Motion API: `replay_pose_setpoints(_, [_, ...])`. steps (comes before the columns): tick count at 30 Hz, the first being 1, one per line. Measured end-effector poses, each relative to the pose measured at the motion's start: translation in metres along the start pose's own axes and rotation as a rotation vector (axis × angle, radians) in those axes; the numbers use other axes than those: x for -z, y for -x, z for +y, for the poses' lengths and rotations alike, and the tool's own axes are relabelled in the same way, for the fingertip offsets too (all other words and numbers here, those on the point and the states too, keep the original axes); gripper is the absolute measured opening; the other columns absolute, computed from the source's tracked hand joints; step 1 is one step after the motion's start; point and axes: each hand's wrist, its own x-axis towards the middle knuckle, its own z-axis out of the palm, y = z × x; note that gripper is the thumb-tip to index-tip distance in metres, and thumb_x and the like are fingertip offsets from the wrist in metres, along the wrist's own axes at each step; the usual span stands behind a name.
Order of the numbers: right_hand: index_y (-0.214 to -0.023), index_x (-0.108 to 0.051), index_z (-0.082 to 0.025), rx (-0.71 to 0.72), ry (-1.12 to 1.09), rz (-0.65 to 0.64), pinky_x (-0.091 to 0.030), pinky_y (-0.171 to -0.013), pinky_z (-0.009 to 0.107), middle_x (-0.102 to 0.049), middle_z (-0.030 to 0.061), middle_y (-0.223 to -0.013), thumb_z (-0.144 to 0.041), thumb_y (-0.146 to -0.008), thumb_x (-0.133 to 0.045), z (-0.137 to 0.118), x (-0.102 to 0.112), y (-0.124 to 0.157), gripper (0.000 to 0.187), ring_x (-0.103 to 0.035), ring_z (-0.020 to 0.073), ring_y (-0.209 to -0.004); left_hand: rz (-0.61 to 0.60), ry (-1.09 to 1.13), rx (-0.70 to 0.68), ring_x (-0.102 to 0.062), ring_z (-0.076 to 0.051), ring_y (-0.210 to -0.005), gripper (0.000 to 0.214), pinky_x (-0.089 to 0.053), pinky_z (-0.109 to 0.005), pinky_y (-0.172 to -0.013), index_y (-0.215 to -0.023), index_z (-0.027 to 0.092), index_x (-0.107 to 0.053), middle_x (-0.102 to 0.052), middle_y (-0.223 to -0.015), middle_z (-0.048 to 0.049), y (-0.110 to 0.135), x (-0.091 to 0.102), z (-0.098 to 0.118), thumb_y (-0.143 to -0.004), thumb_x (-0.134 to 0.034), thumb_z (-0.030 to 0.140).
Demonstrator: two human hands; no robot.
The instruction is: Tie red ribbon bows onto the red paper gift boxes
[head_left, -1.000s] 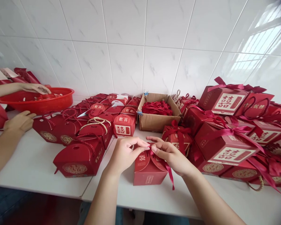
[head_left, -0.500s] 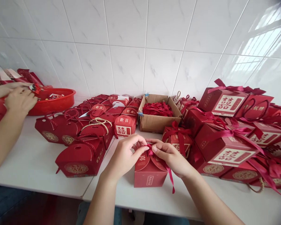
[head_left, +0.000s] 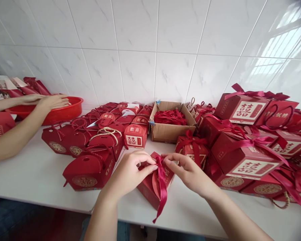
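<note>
A small red gift box (head_left: 148, 190) stands turned at an angle on the white table in front of me. A dark pink ribbon (head_left: 162, 182) is knotted at its top, and one tail hangs down over the box's near side. My left hand (head_left: 132, 170) pinches the ribbon at the left of the knot between thumb and forefinger. At the right of the knot, my right hand (head_left: 188, 170) has its thumb and forefinger closed on the ribbon; its other fingers are bent and partly hidden.
Behind the box is a cardboard carton (head_left: 172, 132) of red ribbons. Red boxes with cord handles (head_left: 86, 180) crowd the left; ribboned boxes (head_left: 245, 155) are stacked at right. Far left, another person's hands (head_left: 50, 102) reach into a red basin (head_left: 76, 108).
The gift box has turned, so its corner and the ribbon tail now point toward me. My right hand has shifted slightly right. The other person's hands have moved right, into the basin.
</note>
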Motion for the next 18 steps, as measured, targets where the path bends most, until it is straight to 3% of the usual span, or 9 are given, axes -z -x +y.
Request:
replay_pose_setpoints(4, [-0.092, -0.057, -0.02, 0.108, 0.294, 0.034, -0.046, -0.071, 0.028, -0.067, 0.0034, -0.088, -0.025, -0.087, -0.054, -0.001, 0.009, -0.005, 0.008, -0.061, 0.0169, -0.081, -0.004, -0.009, 0.007, -0.066, -0.014, -0.081, 0.007, -0.05, -0.022, -0.075, -0.081, 0.025, -0.071, -0.073, -0.085, 0.0032, 0.002, 0.003, 0.002, -0.082, -0.064, 0.025])
replay_pose_setpoints(7, [-0.094, -0.055, -0.021, 0.051, 0.525, 0.009, -0.044, -0.066, 0.029, -0.067, 0.0028, -0.083, -0.02, -0.084, -0.055, -0.016, 0.023, -0.003, 0.01, -0.061, 0.0174, -0.074, 0.003, -0.012, 0.031, -0.066, -0.013, -0.082, 0.008, -0.05, -0.021, -0.074, -0.082, 0.026, -0.07, -0.073, -0.086, 0.004, 0.003, 0.002, 0.003, -0.083, -0.062, 0.025])
replay_pose_setpoints(9, [-0.091, -0.055, -0.021, 0.02, 0.683, -0.115, -0.042, -0.062, 0.028, -0.065, 0.0013, -0.077, -0.022, -0.084, -0.055, -0.033, 0.037, 0.002, 0.007, -0.058, 0.0169, -0.068, 0.001, -0.006, 0.054, -0.066, -0.013, -0.081, 0.009, -0.049, -0.021, -0.073, -0.082, 0.025, -0.07, -0.073, -0.086, 0.0043, 0.003, 0.002, 0.003, -0.083, -0.061, 0.023])
replay_pose_setpoints(11, [-0.082, -0.057, -0.022, 0.035, 0.758, -0.348, -0.041, -0.062, 0.027, -0.063, 0.0, -0.077, -0.027, -0.082, -0.06, -0.049, 0.051, 0.007, 0.006, -0.057, 0.0162, -0.07, -0.003, 0.005, 0.062, -0.066, -0.012, -0.08, 0.01, -0.049, -0.02, -0.073, -0.083, 0.025, -0.069, -0.073, -0.086, 0.0044, 0.002, 0.001, 0.003, -0.082, -0.06, 0.02])
replay_pose_setpoints(12, [-0.084, -0.059, -0.022, 0.059, 0.758, -0.393, -0.042, -0.065, 0.028, -0.064, 0.0005, -0.083, -0.031, -0.082, -0.061, -0.054, 0.056, 0.007, 0.009, -0.058, 0.0165, -0.075, -0.007, 0.011, 0.059, -0.066, -0.012, -0.08, 0.011, -0.049, -0.02, -0.073, -0.083, 0.024, -0.069, -0.072, -0.086, 0.0043, 0.002, 0.001, 0.003, -0.081, -0.06, 0.018])
replay_pose_setpoints(14, [-0.091, -0.06, -0.023, 0.081, 0.715, -0.338, -0.043, -0.069, 0.028, -0.064, 0.0018, -0.09, -0.037, -0.087, -0.056, -0.06, 0.057, 0.003, 0.015, -0.058, 0.0162, -0.079, -0.013, 0.019, 0.052, -0.066, -0.012, -0.08, 0.011, -0.049, -0.019, -0.073, -0.084, 0.024, -0.069, -0.072, -0.086, 0.004, 0.002, 0.001, 0.004, -0.08, -0.06, 0.017])
replay_pose_setpoints(16, [-0.1, -0.058, -0.022, 0.074, 0.586, -0.241, -0.045, -0.068, 0.027, -0.064, 0.0021, -0.088, -0.038, -0.092, -0.049, -0.058, 0.049, -0.008, 0.02, -0.058, 0.0147, -0.076, -0.017, 0.023, 0.045, -0.065, -0.011, -0.078, 0.011, -0.048, -0.019, -0.071, -0.084, 0.023, -0.068, -0.071, -0.086, 0.0037, 0.002, 0.001, 0.005, -0.08, -0.06, 0.016])
replay_pose_setpoints(18, [-0.104, -0.057, -0.021, 0.084, 0.414, -0.267, -0.046, -0.064, 0.025, -0.065, 0.0017, -0.086, -0.036, -0.092, -0.05, -0.049, 0.036, -0.021, 0.021, -0.059, 0.0136, -0.073, -0.016, 0.024, 0.031, -0.063, -0.011, -0.076, 0.01, -0.048, -0.02, -0.07, -0.082, 0.022, -0.066, -0.069, -0.084, 0.0037, 0.002, 0.001, 0.005, -0.081, -0.059, 0.016])
